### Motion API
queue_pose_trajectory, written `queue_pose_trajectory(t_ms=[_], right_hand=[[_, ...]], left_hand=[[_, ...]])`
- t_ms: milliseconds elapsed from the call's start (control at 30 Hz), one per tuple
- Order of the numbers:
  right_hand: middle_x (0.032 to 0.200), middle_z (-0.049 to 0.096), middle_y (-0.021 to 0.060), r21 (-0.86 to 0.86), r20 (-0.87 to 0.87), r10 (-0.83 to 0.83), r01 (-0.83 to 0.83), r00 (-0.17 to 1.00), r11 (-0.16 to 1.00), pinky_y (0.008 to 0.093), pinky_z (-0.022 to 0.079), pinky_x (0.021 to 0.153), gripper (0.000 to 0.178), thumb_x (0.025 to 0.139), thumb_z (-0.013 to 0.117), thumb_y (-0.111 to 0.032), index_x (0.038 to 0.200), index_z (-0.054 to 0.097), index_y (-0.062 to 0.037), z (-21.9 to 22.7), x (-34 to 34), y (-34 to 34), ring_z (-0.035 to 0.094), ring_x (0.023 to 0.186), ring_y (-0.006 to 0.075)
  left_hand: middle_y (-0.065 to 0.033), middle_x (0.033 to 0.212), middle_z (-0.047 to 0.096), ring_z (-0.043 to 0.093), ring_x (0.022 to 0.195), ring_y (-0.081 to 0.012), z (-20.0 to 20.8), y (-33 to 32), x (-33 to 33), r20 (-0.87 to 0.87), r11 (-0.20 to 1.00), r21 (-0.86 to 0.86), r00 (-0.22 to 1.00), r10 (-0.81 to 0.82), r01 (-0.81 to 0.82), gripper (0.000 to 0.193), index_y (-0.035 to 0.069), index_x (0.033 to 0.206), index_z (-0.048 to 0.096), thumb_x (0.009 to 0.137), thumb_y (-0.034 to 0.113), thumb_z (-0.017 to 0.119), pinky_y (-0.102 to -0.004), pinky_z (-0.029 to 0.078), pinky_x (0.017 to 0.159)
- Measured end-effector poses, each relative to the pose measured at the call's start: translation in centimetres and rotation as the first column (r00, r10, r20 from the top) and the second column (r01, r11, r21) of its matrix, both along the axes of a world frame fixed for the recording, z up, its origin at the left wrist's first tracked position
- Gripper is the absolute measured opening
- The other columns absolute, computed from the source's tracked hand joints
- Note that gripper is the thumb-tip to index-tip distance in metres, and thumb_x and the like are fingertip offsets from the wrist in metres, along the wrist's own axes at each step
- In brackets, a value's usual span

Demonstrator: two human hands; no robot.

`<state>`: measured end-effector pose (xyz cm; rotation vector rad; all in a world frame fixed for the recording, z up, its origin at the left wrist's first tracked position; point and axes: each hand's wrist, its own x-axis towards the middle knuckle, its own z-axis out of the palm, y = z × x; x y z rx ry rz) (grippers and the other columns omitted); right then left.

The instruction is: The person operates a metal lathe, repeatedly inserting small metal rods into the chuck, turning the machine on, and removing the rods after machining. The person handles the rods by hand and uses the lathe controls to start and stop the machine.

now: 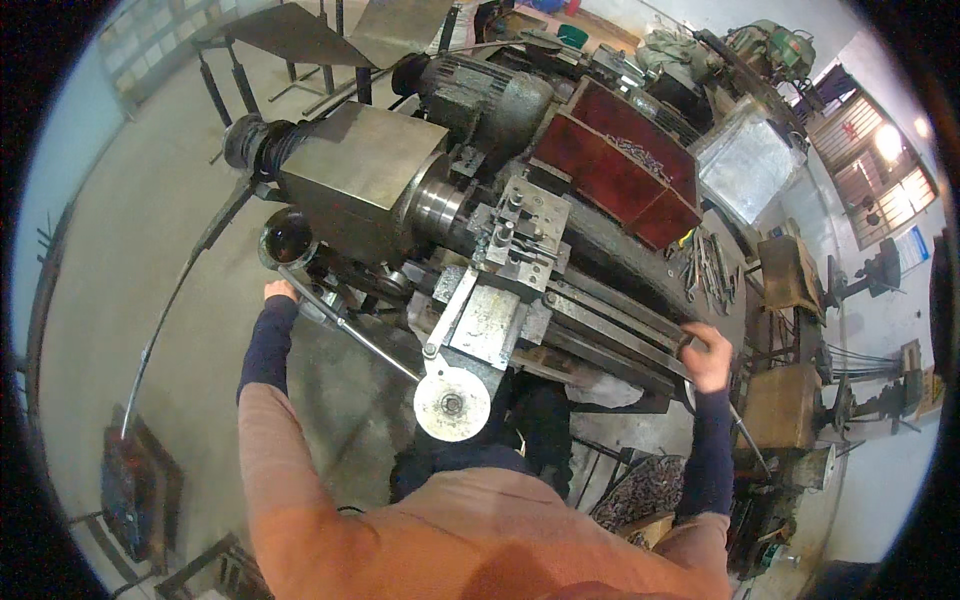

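Note:
In front of me is a small metal lathe with a boxy headstock, a shiny round spindle nose and a tool-holding block on its slide. My left hand is closed at the lathe's left side, just below the end of a long metal rod; its grip is mostly hidden. At the right end of the bed rails, my right hand curls its fingers round something dark that I cannot make out. A pale round disc with a lever arm sits nearest my body.
Behind the lathe stand a motor and a dark red tray with small metal parts. Several wrenches lie to its right. Other machines line the back and right. A long rod reaches out over the floor at left.

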<state>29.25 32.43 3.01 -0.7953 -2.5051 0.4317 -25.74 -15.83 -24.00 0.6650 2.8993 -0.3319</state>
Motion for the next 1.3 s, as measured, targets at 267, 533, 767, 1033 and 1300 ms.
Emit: queue_pose_trajectory(t_ms=[267, 533, 767, 1033, 1300], right_hand=[[0.106, 0.059, 0.0171, 0.197, 0.492, -0.634, 0.633, 0.596, 0.749, 0.0400, 0.045, 0.084, 0.044, 0.068, 0.065, -0.020, 0.110, 0.058, -0.0084, -8.0, 29.6, 13.3, 0.056, 0.100, 0.0336], [0.101, 0.062, 0.0187, 0.343, 0.691, -0.701, 0.773, 0.176, 0.533, 0.0401, 0.049, 0.078, 0.033, 0.073, 0.062, -0.026, 0.094, 0.063, -0.0020, -12.4, 34.7, 13.7, 0.060, 0.095, 0.0306], [0.097, 0.063, 0.0163, 0.338, 0.590, -0.802, 0.874, 0.092, 0.349, 0.0415, 0.048, 0.077, 0.037, 0.066, 0.065, -0.032, 0.092, 0.065, -0.0064, -14.0, 33.5, 4.0, 0.061, 0.090, 0.0325], [0.098, 0.062, 0.0189, 0.250, 0.549, -0.834, 0.941, 0.058, 0.230, 0.0440, 0.047, 0.078, 0.039, 0.064, 0.062, -0.031, 0.094, 0.065, -0.0064, -14.6, 30.5, -2.6, 0.059, 0.091, 0.0366], [0.098, 0.062, 0.0201, 0.176, 0.558, -0.823, 0.955, 0.104, 0.240, 0.0433, 0.047, 0.079, 0.041, 0.063, 0.062, -0.032, 0.092, 0.063, -0.0033, -14.7, 29.8, -3.6, 0.059, 0.091, 0.0367]], left_hand=[[-0.0160, 0.079, 0.064, 0.065, 0.063, -0.0211, 2.5, -4.0, 2.2, 0.452, 0.644, 0.669, 0.891, 0.044, -0.372, 0.044, 0.000, 0.113, 0.055, 0.076, 0.023, 0.064, -0.0327, 0.050, 0.052], [-0.0184, 0.072, 0.061, 0.062, 0.049, -0.0257, 7.1, 1.4, 5.8, 0.554, -0.017, 0.830, 0.821, 0.138, -0.557, 0.039, -0.007, 0.104, 0.050, 0.084, 0.025, 0.058, -0.0319, 0.050, 0.041], [-0.0188, 0.066, 0.060, 0.058, 0.044, -0.0267, 6.9, 7.6, 7.4, 0.690, -0.424, 0.696, 0.703, 0.171, -0.580, 0.028, -0.008, 0.097, 0.043, 0.079, 0.009, 0.056, -0.0354, 0.048, 0.039], [-0.0178, 0.064, 0.060, 0.058, 0.044, -0.0234, 2.5, 6.6, 4.6, 0.569, -0.257, 0.819, 0.783, 0.252, -0.513, 0.026, -0.008, 0.094, 0.042, 0.072, 0.000, 0.052, -0.0326, 0.045, 0.037], [-0.0180, 0.064, 0.060, 0.058, 0.044, -0.0231, 5.0, 7.0, 5.9, 0.661, -0.334, 0.743, 0.713, 0.234, -0.580, 0.028, -0.011, 0.095, 0.041, 0.072, 0.000, 0.052, -0.0320, 0.048, 0.039]])
